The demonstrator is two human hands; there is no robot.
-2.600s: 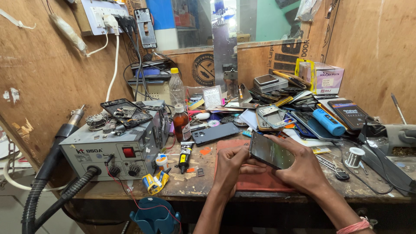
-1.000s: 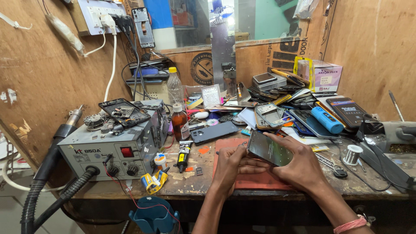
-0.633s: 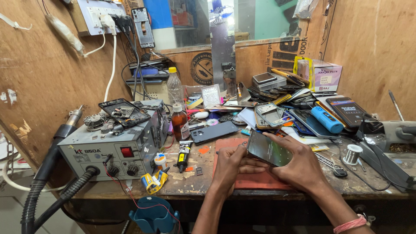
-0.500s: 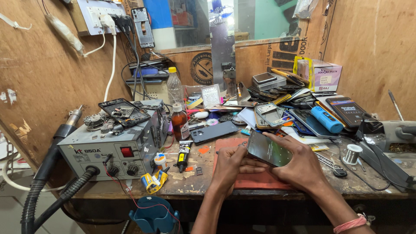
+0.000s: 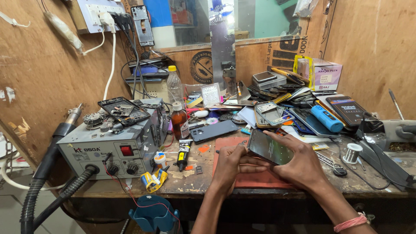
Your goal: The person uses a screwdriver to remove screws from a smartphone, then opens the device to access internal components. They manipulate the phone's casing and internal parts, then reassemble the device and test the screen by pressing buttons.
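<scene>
i see the right hand [image 5: 303,167] closed around the far edge of a smartphone [image 5: 269,147], fingers curled over its top rim and thumb along the side, just right of the frame's centre. the left hand [image 5: 232,164] is partly closed, its fingertips touching the phone's near left corner and lower edge, so the unit is supported between both hands and tilted, screen facing up toward the camera, above a reddish work mat [image 5: 255,173] in the lower middle. i judge the phone to be light, rigid and thin, with a glossy glass face that is slippery and liable to crack; i would hold it by the long side edges, never by pressure on the glass. left of the mat lie a small black glue tube [image 5: 183,154] and a brown bottle [image 5: 180,123]. further left stands a grey hot-air rework station [image 5: 112,149] with a dismantled phone frame [image 5: 124,111] on top and a black hose [image 5: 47,190] running to the lower left. behind the hands, in the upper middle and right, the wooden bench [image 5: 203,182] carries piled phone parts, a blue cylinder [image 5: 327,118] and a solder spool [image 5: 352,153].
</scene>
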